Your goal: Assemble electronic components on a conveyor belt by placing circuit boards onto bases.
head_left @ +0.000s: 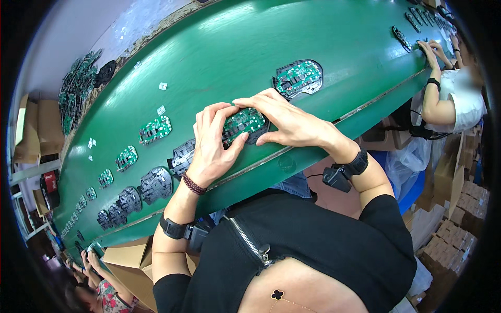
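Note:
My left hand (211, 140) and my right hand (295, 122) close in from both sides on a green circuit board (243, 121). It lies in a black plastic shell, mostly hidden by my fingers, on the green work surface (224, 57). Fingertips press along the board's far edge, and both thumbs rest at its near side. Beyond my right hand sits another rounded shell with a board in it (298, 78). Left of my left hand, a grey-black shell (182, 156) without a board begins a row of similar shells (156, 185).
Loose circuit boards (155, 130) line the surface at left, with small clear pieces (161, 110) nearby. Piled boards (78, 91) lie past the far edge. Co-workers sit at right (454, 99) and lower left (107, 297). A cardboard box (130, 261) stands below the near edge.

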Demonstrator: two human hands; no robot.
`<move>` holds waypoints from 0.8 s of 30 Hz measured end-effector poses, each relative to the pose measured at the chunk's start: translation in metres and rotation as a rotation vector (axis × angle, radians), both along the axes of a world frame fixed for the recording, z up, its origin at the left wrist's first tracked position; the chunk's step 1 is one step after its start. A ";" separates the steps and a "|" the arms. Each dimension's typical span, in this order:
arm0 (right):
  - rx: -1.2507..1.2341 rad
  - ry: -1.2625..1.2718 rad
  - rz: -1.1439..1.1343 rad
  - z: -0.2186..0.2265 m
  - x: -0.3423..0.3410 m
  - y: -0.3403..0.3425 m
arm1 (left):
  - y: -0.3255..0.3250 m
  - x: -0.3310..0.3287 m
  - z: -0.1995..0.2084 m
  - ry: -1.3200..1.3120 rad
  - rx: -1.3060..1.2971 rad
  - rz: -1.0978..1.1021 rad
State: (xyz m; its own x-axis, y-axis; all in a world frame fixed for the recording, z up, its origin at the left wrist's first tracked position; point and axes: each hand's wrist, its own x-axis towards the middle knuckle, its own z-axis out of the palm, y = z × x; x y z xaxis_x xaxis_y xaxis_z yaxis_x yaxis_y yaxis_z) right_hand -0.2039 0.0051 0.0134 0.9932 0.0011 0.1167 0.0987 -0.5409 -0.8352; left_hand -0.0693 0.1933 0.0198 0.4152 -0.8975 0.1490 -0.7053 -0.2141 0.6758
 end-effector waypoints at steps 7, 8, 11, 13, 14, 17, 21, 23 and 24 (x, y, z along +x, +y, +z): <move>-0.018 0.001 -0.008 0.001 -0.001 0.003 | -0.003 -0.007 -0.002 -0.099 0.040 0.034; -0.015 0.004 -0.006 0.003 -0.002 0.004 | -0.002 -0.008 -0.002 -0.096 0.043 0.035; 0.000 -0.006 -0.005 0.005 0.000 0.003 | -0.005 -0.007 0.000 -0.108 0.066 0.035; -0.011 -0.024 -0.012 0.003 -0.001 0.001 | -0.006 -0.007 0.003 -0.070 0.054 0.033; -0.017 -0.030 -0.006 0.006 -0.003 0.002 | -0.005 -0.007 0.004 -0.076 0.048 0.039; -0.055 -0.070 -0.055 0.009 -0.010 0.009 | 0.001 -0.001 0.005 0.039 -0.063 0.167; -0.012 -0.090 -0.053 0.018 -0.016 0.015 | 0.003 0.011 0.017 0.376 0.143 0.142; 0.078 -0.064 -0.081 0.021 -0.009 0.015 | 0.002 0.013 0.017 0.729 0.040 0.105; 0.171 -0.033 -0.111 0.023 -0.007 0.017 | 0.002 0.012 0.019 0.733 0.038 0.103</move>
State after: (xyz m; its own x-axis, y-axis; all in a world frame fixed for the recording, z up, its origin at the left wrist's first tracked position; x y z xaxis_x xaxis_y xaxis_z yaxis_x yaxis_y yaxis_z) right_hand -0.2114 0.0222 0.0365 0.9817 -0.1310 0.1385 0.0755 -0.4003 -0.9133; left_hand -0.0578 0.1954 0.0383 0.4785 -0.8478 -0.2285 -0.0515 -0.2869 0.9566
